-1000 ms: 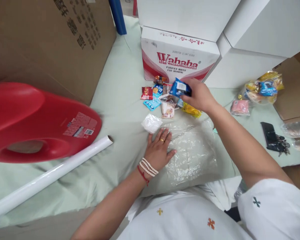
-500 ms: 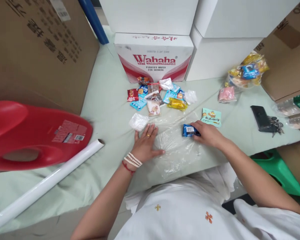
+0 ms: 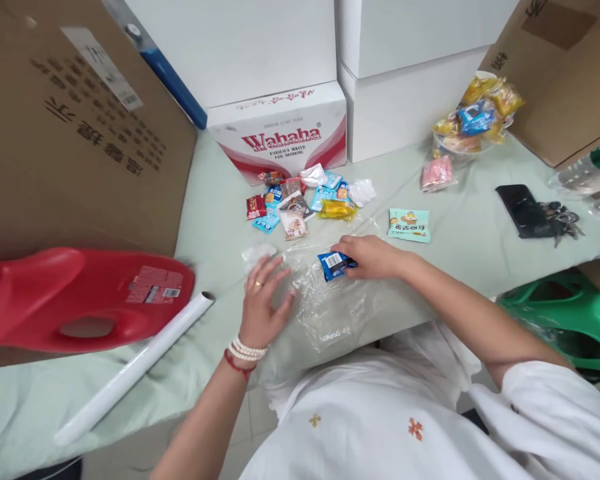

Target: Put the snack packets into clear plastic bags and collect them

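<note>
Head view: grips blue packet (image 3: 333, 265) in closed right hand (image 3: 375, 257), resting on clear bag (image 3: 330, 310) on bench (image 3: 480, 253); spreads left hand (image 3: 261, 300) open at bag's edge. Likely mid-placement; next calls for steadying bag.

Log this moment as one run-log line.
right hand: holds small blue snack packet on clear plastic bag | left hand: open, at bag's left edge | behind: snack packet pile

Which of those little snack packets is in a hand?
The dark blue packet, gripped by the right hand on the clear bag; the others lie untouched beyond it.
</note>
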### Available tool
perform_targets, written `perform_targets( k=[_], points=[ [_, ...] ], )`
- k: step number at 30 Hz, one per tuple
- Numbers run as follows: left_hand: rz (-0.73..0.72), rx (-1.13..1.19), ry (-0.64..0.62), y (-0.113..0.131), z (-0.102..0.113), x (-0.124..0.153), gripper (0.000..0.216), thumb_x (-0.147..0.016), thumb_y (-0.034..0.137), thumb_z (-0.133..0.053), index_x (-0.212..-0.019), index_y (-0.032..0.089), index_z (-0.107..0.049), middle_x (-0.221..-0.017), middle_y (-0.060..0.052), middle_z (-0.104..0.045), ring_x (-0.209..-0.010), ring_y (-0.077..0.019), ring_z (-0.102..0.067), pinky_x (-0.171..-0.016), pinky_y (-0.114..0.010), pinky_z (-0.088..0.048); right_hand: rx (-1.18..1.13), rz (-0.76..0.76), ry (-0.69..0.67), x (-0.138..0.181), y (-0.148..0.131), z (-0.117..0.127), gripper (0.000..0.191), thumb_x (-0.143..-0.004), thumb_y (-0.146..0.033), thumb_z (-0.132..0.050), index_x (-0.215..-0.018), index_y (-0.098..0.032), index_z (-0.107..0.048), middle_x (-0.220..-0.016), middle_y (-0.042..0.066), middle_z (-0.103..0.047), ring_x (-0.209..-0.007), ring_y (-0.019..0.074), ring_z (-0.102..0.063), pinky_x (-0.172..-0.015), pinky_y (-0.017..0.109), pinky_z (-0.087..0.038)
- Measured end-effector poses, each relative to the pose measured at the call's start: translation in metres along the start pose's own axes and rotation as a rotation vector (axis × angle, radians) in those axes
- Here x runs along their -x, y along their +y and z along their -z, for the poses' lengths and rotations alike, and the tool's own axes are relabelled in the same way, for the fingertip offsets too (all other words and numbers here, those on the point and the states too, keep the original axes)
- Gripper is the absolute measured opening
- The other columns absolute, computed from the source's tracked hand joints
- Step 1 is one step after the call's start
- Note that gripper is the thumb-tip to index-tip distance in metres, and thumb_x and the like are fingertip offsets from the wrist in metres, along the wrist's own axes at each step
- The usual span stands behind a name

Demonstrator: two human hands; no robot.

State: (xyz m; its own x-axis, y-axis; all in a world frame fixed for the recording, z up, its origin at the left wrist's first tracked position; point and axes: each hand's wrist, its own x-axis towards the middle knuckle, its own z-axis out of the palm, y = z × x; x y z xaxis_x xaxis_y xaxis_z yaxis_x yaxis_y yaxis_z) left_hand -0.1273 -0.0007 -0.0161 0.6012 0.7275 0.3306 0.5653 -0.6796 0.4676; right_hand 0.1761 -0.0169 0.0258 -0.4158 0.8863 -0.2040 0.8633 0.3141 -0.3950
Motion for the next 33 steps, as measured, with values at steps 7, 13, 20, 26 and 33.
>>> perform_targets(
  k=[7,13,20,26,33],
  points=[
    [-0.28,0.104,-0.245,0.027,-0.03,0.056,0.058,-0.09,0.047,-0.072,-0.138,0.019,-0.055,-0.151,-0.022,-0.055,-0.145,-0.0342,-0.05,-0.118,-0.058,-0.044,-0.178,0.034,0.096,0.042,0.027,-0.03,0.074,-0.093,-0.046,-0.07,-0.158,-0.026,-0.041,-0.162,0.015,-0.038,-0.127,0.0305,-0.061,-0.101,0.041,-0.051],
    [-0.086,0.186,-0.242,0.019,-0.031,0.065,0.019,-0.101,0.017,-0.049,-0.101,0.022,-0.068,-0.128,-0.011,-0.074,-0.135,-0.0228,-0.062,-0.118,-0.047,-0.047,-0.282,0.044,0.227,0.117,0.033,-0.065,0.038,-0.097,-0.043,-0.067,-0.131,-0.026,-0.068,-0.139,0.015,-0.062,-0.125,0.0312,-0.057,-0.106,0.053,-0.049],
    [0.265,0.334,-0.25,0.002,-0.007,0.011,0.026,-0.101,0.041,-0.052,-0.099,0.021,-0.068,-0.1,-0.006,-0.078,-0.091,-0.0189,-0.073,-0.085,-0.031,-0.057,-0.531,-0.082,0.241,0.086,0.043,-0.04,0.035,-0.103,-0.048,-0.052,-0.098,-0.021,-0.073,-0.096,0.007,-0.072,-0.087,0.0203,-0.067,-0.08,0.032,-0.052],
    [0.454,0.135,0.069,-0.026,-0.015,-0.04,0.028,-0.09,0.041,-0.056,-0.098,0.018,-0.068,-0.101,-0.009,-0.068,-0.086,-0.021,-0.065,-0.076,-0.034,-0.054,-0.421,-0.36,0.123,0.018,0.064,-0.012,0.033,-0.094,-0.043,-0.05,-0.076,-0.018,-0.062,-0.064,-0.002,-0.053,-0.061,0.0127,-0.045,-0.059,0.024,-0.033],
    [0.284,-0.201,0.517,0.039,0.007,-0.015,0.022,-0.095,0.023,-0.052,-0.111,0.023,-0.069,-0.106,-0.01,-0.07,-0.106,-0.027,-0.063,-0.096,-0.047,-0.049,-0.045,-0.451,-0.035,-0.007,0.057,-0.005,0.032,-0.095,-0.033,-0.047,-0.072,-0.019,-0.065,-0.065,0.002,-0.061,-0.061,0.0145,-0.049,-0.058,0.026,-0.029]
  ],
)
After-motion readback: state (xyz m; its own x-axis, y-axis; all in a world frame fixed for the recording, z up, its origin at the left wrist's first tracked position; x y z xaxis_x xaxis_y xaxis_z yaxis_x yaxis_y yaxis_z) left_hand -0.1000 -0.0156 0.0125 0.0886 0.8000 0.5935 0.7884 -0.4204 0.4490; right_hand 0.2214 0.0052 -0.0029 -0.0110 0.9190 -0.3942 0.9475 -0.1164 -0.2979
